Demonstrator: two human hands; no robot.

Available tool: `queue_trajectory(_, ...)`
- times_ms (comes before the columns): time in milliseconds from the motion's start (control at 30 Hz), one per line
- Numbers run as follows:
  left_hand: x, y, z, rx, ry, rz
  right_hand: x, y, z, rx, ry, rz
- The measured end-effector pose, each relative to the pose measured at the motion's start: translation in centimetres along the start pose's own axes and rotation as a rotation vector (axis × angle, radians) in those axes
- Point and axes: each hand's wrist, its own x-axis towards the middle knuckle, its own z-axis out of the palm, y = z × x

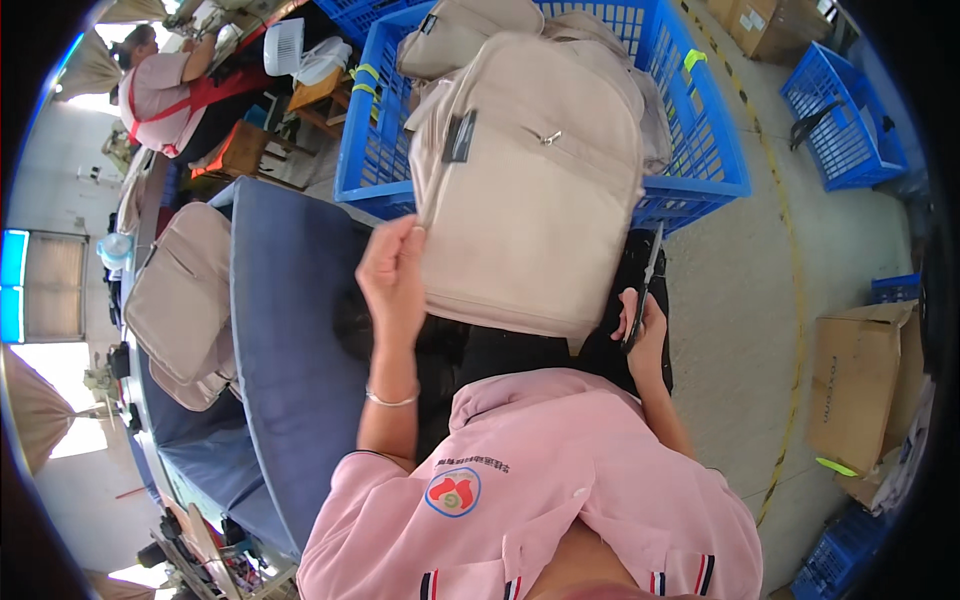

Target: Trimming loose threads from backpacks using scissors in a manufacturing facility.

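Note:
A beige backpack [530, 210] lies across my lap and leans over the near rim of a blue plastic crate [700, 190]. Its front shows a zip pocket with a metal puller and a dark label at the left side. My left hand [393, 262] pinches the bag's lower left edge between thumb and fingers. To the right of the bag, my right hand [643, 325] is closed around a pair of scissors [648, 275] with dark handles, the blades pointing up and away. More beige bags [470, 35] fill the crate behind.
On my left stands a blue cloth-covered surface [300, 330], with another beige backpack [185, 290] beyond it. A person [165, 90] sits working at the far left. Cardboard boxes [855, 385] and another blue crate [840, 120] stand on the floor at right, past a yellow-black floor line.

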Motion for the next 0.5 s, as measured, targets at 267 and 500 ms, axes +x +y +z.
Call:
queue_trajectory(267, 7.4, 11.6, -10.7, 0.410, -0.342, 0.645, 1.1, -4.1, -4.6, 0.038, 0.322, -0.387)
queue_trajectory(500, 11.6, 8.2, -1.6, 0.639, -0.626, 1.001, 0.7, -6.1, -2.0, -0.209, 0.165, -0.455)
